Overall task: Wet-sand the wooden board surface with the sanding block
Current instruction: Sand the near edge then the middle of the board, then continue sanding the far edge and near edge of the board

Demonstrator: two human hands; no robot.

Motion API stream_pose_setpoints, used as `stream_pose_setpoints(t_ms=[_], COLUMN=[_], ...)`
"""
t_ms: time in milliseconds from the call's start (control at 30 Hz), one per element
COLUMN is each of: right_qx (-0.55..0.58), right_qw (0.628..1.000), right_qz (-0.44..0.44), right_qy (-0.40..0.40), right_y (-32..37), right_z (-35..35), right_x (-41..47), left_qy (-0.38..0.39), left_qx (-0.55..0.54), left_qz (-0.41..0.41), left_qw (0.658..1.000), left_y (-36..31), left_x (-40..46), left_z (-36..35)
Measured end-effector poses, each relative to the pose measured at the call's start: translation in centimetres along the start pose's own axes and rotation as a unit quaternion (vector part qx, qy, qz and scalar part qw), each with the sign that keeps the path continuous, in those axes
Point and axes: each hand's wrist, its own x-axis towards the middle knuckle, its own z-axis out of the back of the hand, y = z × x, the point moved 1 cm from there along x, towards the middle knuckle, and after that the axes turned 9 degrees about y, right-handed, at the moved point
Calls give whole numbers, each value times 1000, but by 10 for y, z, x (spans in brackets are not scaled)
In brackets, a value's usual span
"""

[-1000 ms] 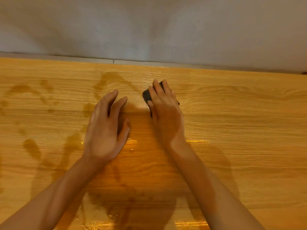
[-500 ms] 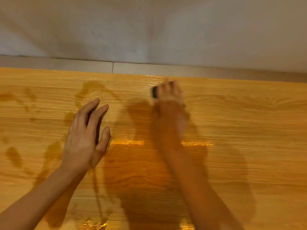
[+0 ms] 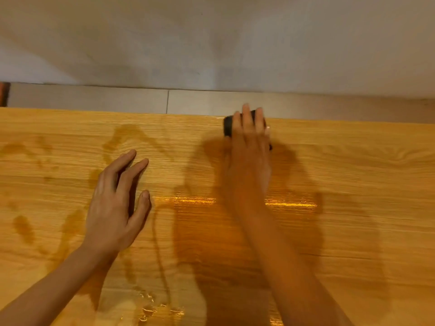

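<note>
A wide wooden board [image 3: 353,184] fills the lower view, with wet dark patches and shiny water across its middle and left. My right hand [image 3: 249,156] covers a black sanding block [image 3: 227,125] at the board's far edge, fingers laid over its top and curled round it; only the block's left end and a corner show. My left hand [image 3: 117,203] rests flat on the board to the left, fingers straight and spread, holding nothing.
Beyond the board's far edge runs a grey tiled floor strip [image 3: 94,97] and a pale wall [image 3: 211,43]. A puddle [image 3: 155,311] glints near the front edge. The right part of the board looks dry.
My right hand has pushed the block away from me to the board's far edge. The view has tilted, showing more floor. My left hand stays flat on the board.
</note>
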Motion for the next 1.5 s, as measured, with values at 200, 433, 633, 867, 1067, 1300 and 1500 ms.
stream_pose_setpoints(t_ms=[200,433,633,867,1067,1300,1500], right_qx=[-82,-52,-91,-108,-105,-41,-10], right_qw=[983,998,994,989,991,993,999], right_qz=[157,-33,16,5,-71,87,30], right_qy=[52,-23,54,100,37,64,33], right_y=[-2,-114,-17,-86,-57,70,-26], right_z=[-2,60,23,65,52,-14,32], right_x=[21,20,62,67,60,68,52], left_qy=[2,-15,-12,-9,-5,0,9], left_qx=[5,-10,-6,-12,-21,-37,-70], left_qz=[-8,-11,-6,-11,-11,2,-22], left_qw=[1000,1000,1000,1000,1000,999,997], left_y=[0,2,1,2,0,-6,-3], left_x=[-1,-3,-2,-3,-1,0,-4], left_z=[0,-3,-2,-1,2,6,8])
